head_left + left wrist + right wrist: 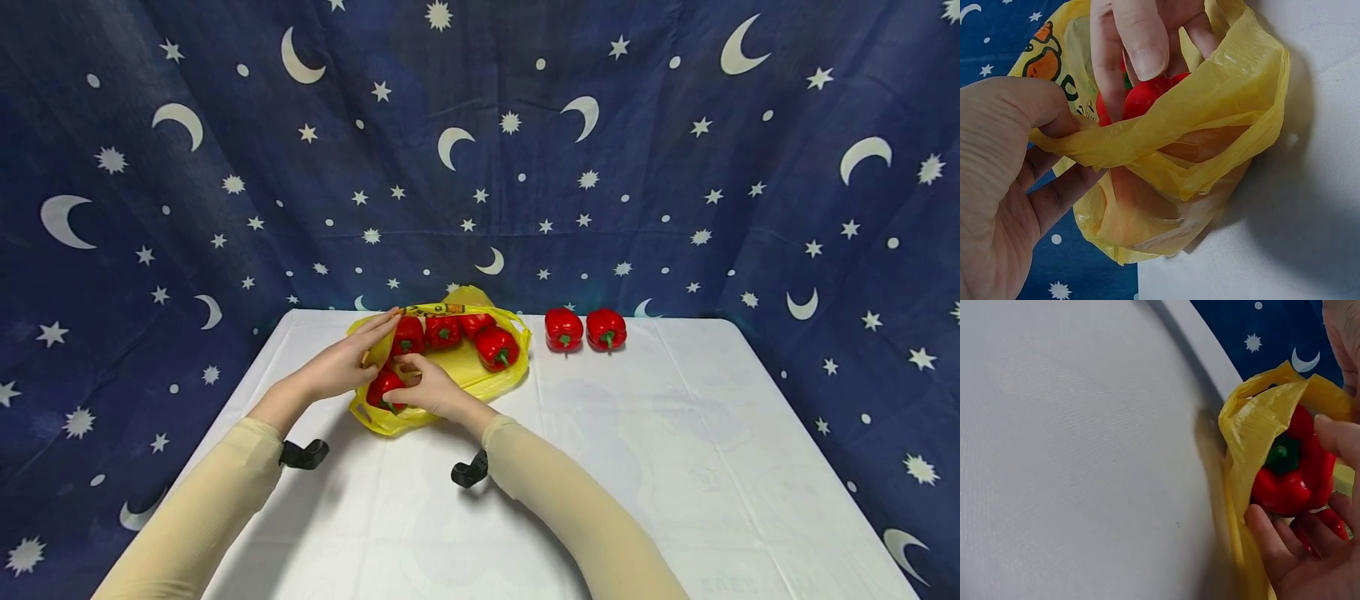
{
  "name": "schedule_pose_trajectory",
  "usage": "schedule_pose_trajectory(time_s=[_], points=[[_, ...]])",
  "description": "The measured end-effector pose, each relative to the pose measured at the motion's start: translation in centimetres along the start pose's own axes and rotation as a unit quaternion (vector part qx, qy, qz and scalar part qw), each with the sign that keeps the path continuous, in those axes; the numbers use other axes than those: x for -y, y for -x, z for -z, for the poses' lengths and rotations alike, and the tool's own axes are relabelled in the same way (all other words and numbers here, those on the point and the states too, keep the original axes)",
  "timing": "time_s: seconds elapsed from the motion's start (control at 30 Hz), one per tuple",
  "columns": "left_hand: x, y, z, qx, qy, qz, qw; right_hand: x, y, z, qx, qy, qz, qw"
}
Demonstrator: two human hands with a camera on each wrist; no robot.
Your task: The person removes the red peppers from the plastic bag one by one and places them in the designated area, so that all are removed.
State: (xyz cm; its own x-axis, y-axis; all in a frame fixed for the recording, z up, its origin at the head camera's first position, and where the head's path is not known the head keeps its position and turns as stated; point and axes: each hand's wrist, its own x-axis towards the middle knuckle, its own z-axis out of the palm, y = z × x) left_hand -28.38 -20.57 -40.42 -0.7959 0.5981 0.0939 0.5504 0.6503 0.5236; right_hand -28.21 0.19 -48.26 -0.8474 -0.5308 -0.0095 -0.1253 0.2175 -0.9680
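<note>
At the left, the left hand (341, 364) pinches the edge of a yellow plastic bag (468, 373) between the thumb and the fingers; the left wrist view shows this well. The bag lies on the white table (637, 458) with its mouth wide. In its left end is a bell pepper (381, 390), red with a green stem, just beside the left hand. The right hand (435, 390) reaches into the bag and grips this pepper, its thumb at one side and its fingers at the other. Farther to the right, four other red peppers (444, 331) lie inside the bag, near its back and right side. Outside, to the right of the bag, two more peppers (606, 329) stand side by side near the table's back edge. Behind is a blue cloth (525, 208) with moons and stars.
</note>
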Motion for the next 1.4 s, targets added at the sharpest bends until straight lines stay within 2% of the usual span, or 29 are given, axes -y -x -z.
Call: schedule_pose_trajectory(time_s=[0.8, 1.1, 1.4], points=[[-0.4, 0.0, 0.2, 0.006, 0.006, 0.008, 0.9999, -0.4, -1.0, -1.2, 0.001, 0.025, -0.005, 1.0], [-0.5, 0.1, 0.2, 0.006, 0.007, 0.007, 0.9999, -0.5, -1.1, -1.5, -0.011, 0.031, -0.006, 0.999], [-0.3, 0.1, 0.2, 0.004, 0.004, 0.008, 1.0, -0.2, -0.9, -1.7, -0.029, 0.062, -0.012, 0.998]])
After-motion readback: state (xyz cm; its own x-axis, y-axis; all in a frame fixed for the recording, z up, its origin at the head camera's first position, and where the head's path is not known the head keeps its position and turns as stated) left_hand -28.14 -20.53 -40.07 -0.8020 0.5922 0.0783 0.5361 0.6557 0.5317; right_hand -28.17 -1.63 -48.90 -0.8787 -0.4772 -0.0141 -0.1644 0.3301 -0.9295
